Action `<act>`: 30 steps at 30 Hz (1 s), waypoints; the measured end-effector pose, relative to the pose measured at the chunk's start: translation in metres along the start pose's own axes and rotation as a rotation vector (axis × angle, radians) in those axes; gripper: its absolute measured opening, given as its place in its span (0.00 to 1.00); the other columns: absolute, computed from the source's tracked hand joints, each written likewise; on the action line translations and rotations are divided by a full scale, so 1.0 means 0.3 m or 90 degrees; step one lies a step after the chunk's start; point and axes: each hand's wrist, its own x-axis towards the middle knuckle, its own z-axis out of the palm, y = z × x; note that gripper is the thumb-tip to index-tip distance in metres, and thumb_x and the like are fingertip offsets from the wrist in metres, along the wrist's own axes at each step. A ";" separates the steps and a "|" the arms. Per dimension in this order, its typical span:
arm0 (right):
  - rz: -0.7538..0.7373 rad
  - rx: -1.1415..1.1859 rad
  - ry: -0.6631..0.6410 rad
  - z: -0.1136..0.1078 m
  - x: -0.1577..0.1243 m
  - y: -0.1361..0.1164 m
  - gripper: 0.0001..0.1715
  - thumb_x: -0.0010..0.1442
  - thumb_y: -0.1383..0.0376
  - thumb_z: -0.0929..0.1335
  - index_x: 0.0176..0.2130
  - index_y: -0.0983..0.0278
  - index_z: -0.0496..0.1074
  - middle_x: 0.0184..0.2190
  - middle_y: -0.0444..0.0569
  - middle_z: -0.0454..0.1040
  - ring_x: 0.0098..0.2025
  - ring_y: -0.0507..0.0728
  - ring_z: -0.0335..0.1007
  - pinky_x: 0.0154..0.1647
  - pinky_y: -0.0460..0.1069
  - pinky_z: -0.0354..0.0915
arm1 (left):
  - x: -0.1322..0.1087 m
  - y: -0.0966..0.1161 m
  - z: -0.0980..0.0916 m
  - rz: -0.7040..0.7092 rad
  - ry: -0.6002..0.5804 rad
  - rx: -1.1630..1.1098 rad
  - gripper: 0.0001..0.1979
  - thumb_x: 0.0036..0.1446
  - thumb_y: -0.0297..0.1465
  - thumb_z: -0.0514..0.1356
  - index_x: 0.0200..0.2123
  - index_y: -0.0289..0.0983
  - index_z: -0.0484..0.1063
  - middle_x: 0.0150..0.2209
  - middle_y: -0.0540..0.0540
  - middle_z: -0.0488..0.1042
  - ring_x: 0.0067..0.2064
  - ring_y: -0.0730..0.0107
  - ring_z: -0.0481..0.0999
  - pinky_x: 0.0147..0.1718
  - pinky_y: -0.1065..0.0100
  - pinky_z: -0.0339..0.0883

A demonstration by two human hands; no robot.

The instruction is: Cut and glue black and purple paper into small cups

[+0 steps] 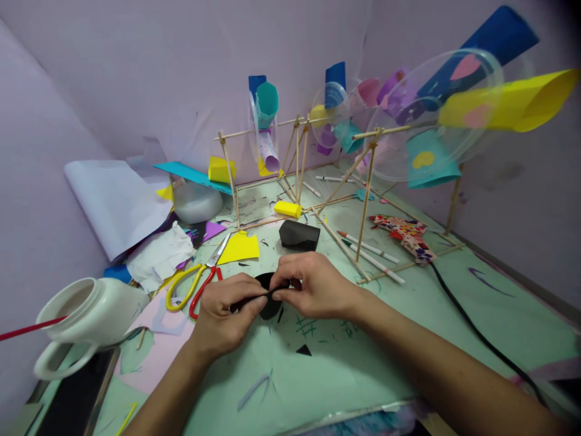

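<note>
Both hands meet low over the middle of the table, pinching a piece of black paper (271,310) that curves into a loop. My left hand (230,312) grips its left edge between thumb and fingers. With thumb and forefinger, my right hand (313,286) pinches it just to the right. Parts of the paper are hidden behind the fingers. Beyond the hands lies a folded black paper piece (299,236). Scissors (200,278) with one yellow and one red handle lie to the left, partly over a yellow paper piece (239,247). A small black scrap (304,350) is nearer me.
Stick frames (371,200) carry clear plastic discs with coloured paper cups. A patterned glue gun (408,233) lies right, its black cord (472,327) running towards me. Pens (374,260) lie near it. Left are a white jug (104,309), a phone (75,393) and crumpled paper (161,257).
</note>
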 end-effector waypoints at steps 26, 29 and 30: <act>-0.004 0.199 0.096 0.015 0.012 0.035 0.05 0.46 0.74 0.69 0.25 0.64 0.72 0.30 0.45 0.60 0.32 0.51 0.61 0.31 0.47 0.60 | 0.018 -0.071 0.010 -0.324 -0.022 -0.254 0.21 0.39 0.34 0.67 0.39 0.34 0.72 0.35 0.44 0.76 0.37 0.62 0.73 0.36 0.65 0.66; 0.143 0.378 0.112 0.022 0.021 0.060 0.04 0.45 0.69 0.70 0.23 0.66 0.70 0.31 0.45 0.60 0.28 0.49 0.61 0.25 0.45 0.61 | 0.009 -0.085 0.016 -0.338 -0.012 -0.360 0.25 0.47 0.41 0.63 0.47 0.34 0.70 0.44 0.41 0.74 0.45 0.58 0.72 0.42 0.63 0.66; 0.180 0.430 0.117 0.026 0.023 0.071 0.06 0.45 0.67 0.70 0.23 0.66 0.69 0.31 0.44 0.60 0.27 0.48 0.61 0.23 0.45 0.61 | 0.008 -0.089 0.019 -0.356 -0.002 -0.393 0.25 0.49 0.42 0.61 0.48 0.35 0.69 0.45 0.40 0.73 0.46 0.57 0.72 0.42 0.62 0.66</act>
